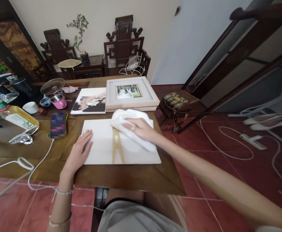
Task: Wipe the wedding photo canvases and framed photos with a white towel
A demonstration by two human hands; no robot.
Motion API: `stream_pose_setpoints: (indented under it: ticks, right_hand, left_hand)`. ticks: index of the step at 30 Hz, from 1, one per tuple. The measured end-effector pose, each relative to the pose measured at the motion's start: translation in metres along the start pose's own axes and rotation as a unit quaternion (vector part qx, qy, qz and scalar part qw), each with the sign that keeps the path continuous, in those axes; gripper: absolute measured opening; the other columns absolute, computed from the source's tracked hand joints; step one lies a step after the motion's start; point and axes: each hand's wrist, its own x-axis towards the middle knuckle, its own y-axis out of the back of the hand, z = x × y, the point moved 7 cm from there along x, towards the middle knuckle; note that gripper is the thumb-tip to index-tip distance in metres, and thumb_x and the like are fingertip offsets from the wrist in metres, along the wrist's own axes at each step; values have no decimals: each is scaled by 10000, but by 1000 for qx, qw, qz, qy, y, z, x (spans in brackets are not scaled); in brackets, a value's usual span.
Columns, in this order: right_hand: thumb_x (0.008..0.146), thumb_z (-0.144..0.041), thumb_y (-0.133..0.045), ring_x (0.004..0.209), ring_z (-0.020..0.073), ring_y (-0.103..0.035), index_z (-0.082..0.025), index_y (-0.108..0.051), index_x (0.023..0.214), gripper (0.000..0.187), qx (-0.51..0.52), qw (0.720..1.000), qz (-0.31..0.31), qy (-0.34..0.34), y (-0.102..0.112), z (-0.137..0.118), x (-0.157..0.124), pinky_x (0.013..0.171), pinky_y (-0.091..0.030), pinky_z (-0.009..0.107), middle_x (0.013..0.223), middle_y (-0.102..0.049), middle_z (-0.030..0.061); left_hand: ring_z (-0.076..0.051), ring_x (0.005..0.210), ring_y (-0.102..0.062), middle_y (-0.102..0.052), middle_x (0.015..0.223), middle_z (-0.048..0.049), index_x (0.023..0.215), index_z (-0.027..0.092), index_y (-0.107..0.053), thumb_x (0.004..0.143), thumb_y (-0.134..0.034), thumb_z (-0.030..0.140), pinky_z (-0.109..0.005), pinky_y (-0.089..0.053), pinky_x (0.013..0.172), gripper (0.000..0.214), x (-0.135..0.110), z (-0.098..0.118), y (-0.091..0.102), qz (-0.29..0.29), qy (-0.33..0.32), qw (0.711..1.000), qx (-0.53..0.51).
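Note:
A flat white rectangular panel (pixel 98 146) lies near the table's front edge, with a tan, peg-shaped figure (pixel 117 146) on its face. I cannot tell whether that figure is printed or attached. My left hand (pixel 81 151) rests on the panel's left side, fingers stretched out, holding nothing. On the panel's upper right, my right hand (pixel 141 128) grips a bunched white cloth (pixel 123 116) and presses it against the surface. The cloth covers that corner. Just behind lie a pale wooden picture frame (pixel 133 103) and a photo panel (pixel 90 103).
On the wooden table (pixel 131 177), to the left, are a phone (pixel 57 125) on a white cable, a pink mug (pixel 59 101), a white cup (pixel 31 107) and a bottle of yellow liquid (pixel 17 116). A chair holds a plaid bag (pixel 176 101).

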Motion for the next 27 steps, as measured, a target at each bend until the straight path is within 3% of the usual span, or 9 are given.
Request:
stream_pose_setpoints:
  ticks: [3,6,9,11,14,18,21,25,27]
  right_hand:
    - [962,-429,-419,754,194,-579,-174,-617,763,379,-14,1000,3,17,-4,3,24,759,-415,304,773,-645,13]
    - [971,-401,-417,765,206,-601,-181,-613,767,359,-56,997,-16,49,-15,-7,24,827,-440,346,744,-637,13]
    - [973,-304,-416,855,221,-635,-193,-614,810,279,-80,991,-43,100,-29,-29,-1,958,-429,425,792,-662,27]
    - [959,-220,-422,982,220,-640,-200,-629,920,211,-75,985,-61,144,-39,-49,-28,1054,-376,466,938,-699,49]
    - [928,-179,-467,1276,224,-507,-173,-644,978,184,-76,965,-133,213,-57,-81,-72,1160,-249,477,1243,-636,137]
    - [926,-215,-506,1317,207,-475,-159,-650,975,161,-64,944,-196,256,-67,-105,-100,1178,-217,463,1161,-680,152]
    - [953,-220,-470,1210,207,-558,-174,-641,973,178,-65,951,-188,235,-64,-98,-82,1142,-289,446,1176,-668,128]
    - [984,-257,-439,908,214,-627,-188,-636,965,210,-122,969,-129,172,-60,-68,-23,1023,-390,443,926,-697,73]
    - [984,-269,-440,902,237,-608,-177,-641,975,222,-180,969,-109,133,-62,-54,8,950,-416,438,906,-692,88]
  left_hand:
    - [-250,1389,-398,-502,1447,-94,1354,210,-538,968,-441,368,-510,-275,1169,428,0,0,0,0,0,1000,-4]
    - [-248,1389,-397,-502,1447,-94,1351,210,-541,966,-445,364,-508,-273,1171,426,0,0,0,2,1,1000,-6]
    - [-247,1390,-398,-499,1450,-94,1354,212,-538,965,-446,360,-512,-275,1169,426,0,-1,0,4,-2,1000,-8]
    - [-246,1389,-399,-498,1449,-97,1355,211,-537,965,-445,358,-513,-276,1168,426,-1,-2,-1,4,-5,1000,-8]
    - [-249,1387,-401,-497,1450,-100,1354,210,-538,967,-440,354,-517,-274,1167,425,-1,-2,-1,2,-6,1000,-5]
    - [-251,1391,-394,-488,1458,-98,1360,204,-532,970,-434,353,-508,-265,1172,429,-1,-2,-1,-1,-7,1000,1]
    - [-253,1389,-398,-490,1456,-104,1358,198,-534,970,-435,360,-503,-270,1171,432,-1,-2,-1,-1,-6,1000,2]
    - [-254,1391,-395,-494,1453,-102,1354,200,-538,969,-436,374,-500,-270,1172,434,0,-2,-1,-2,1,1000,-3]
    - [-252,1390,-396,-499,1449,-100,1346,199,-545,972,-431,377,-491,-269,1175,430,0,-2,-1,-1,2,1000,-9]
